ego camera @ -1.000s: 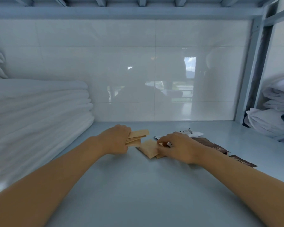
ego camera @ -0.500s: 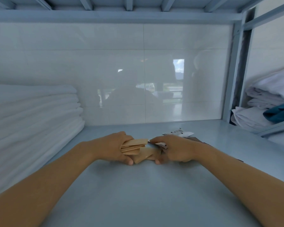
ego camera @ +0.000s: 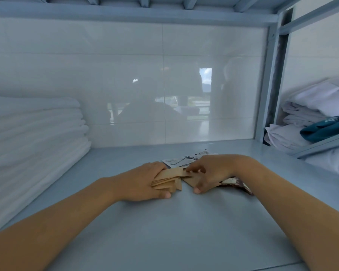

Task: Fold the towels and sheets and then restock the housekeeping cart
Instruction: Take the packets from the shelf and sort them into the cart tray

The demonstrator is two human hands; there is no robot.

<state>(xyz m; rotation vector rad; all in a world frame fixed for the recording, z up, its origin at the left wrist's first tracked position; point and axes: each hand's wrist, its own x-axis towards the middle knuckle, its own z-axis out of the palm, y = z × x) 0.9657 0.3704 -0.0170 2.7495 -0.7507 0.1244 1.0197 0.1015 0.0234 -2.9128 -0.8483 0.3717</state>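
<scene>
On the far left of the shelf [ego camera: 164, 231] lies the stack of folded white towels [ego camera: 33, 137], well away from the tan packets [ego camera: 168, 178] that serve as the landmark here. A second ago the two hands were apart, the right one picking at loose packets on the shelf; now they have closed together around one fanned bundle. The left hand [ego camera: 143, 182] holds that bundle, fingers on top and thumb underneath — its grip is narrow and full of packets. Just right of the bundle, the right hand [ego camera: 209, 173] pinches the top packet's edge with its fingertips while its thumb rests on the shelf; it looks to be feeding or squaring a packet into the pile.

I judge this to mean the small supplies are being gathered for the cart, with the linen folding at least partly done — the towels already sit folded.

Behind the tan packets, just beyond the right hand, lies a white printed sachet [ego camera: 186, 160]. To the right of the packets, partly under the right wrist, dark brown sachets [ego camera: 239, 183] remain uncollected. Further right, past the shelf post, a neighbouring bay holds loosely piled white sheets [ego camera: 301, 118] with a teal cloth [ego camera: 327, 128] on them.

Nothing blocks the hands; the loose fan of packets could slip as the bundle is lifted.
</scene>
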